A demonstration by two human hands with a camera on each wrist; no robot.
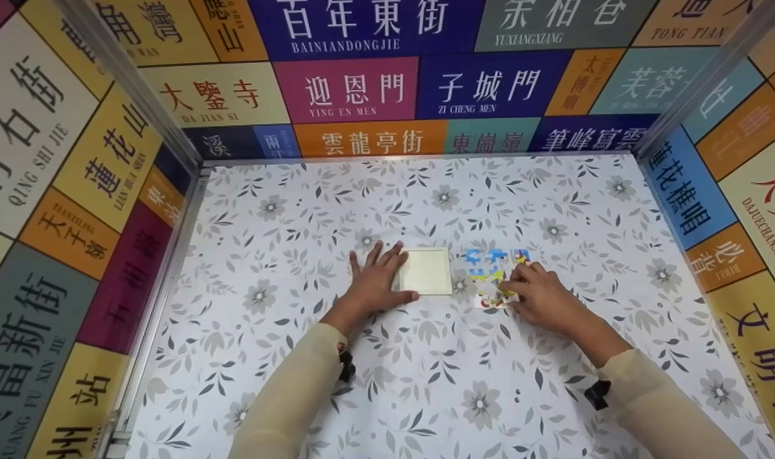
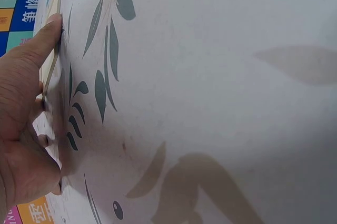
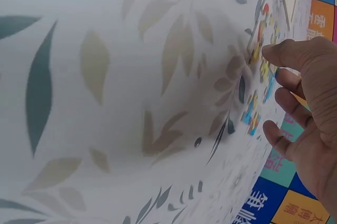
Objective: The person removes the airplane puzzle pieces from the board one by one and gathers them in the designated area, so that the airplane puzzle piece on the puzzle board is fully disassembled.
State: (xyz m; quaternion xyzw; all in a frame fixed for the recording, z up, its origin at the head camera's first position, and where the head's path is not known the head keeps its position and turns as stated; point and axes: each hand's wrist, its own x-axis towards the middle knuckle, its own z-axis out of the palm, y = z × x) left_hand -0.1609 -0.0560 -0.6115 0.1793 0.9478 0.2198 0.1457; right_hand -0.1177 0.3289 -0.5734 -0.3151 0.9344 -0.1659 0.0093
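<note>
A cream rectangular puzzle tray [image 1: 427, 273] with a raised rim lies on the patterned tabletop. My left hand [image 1: 376, 280] rests at its left side, fingers spread, thumb by the near left corner. In the left wrist view, the left thumb [image 2: 45, 40] touches the tray's edge. Right of the tray lie several colourful jigsaw puzzle pieces [image 1: 483, 256], blue at the far side, yellow and red nearer. My right hand [image 1: 543, 296] is over their right part, thumb and forefinger pinching a piece, mostly hidden. The right wrist view shows the right hand [image 3: 305, 98] with its other fingers loosely bent.
White cloth with grey leaves and flowers covers the table [image 1: 426, 363]. Panels with coloured sign blocks, such as the back wall [image 1: 355, 89], enclose the far side and both flanks. A metal frame edge [image 1: 164, 280] runs along the left. Small black devices sit at both cuffs.
</note>
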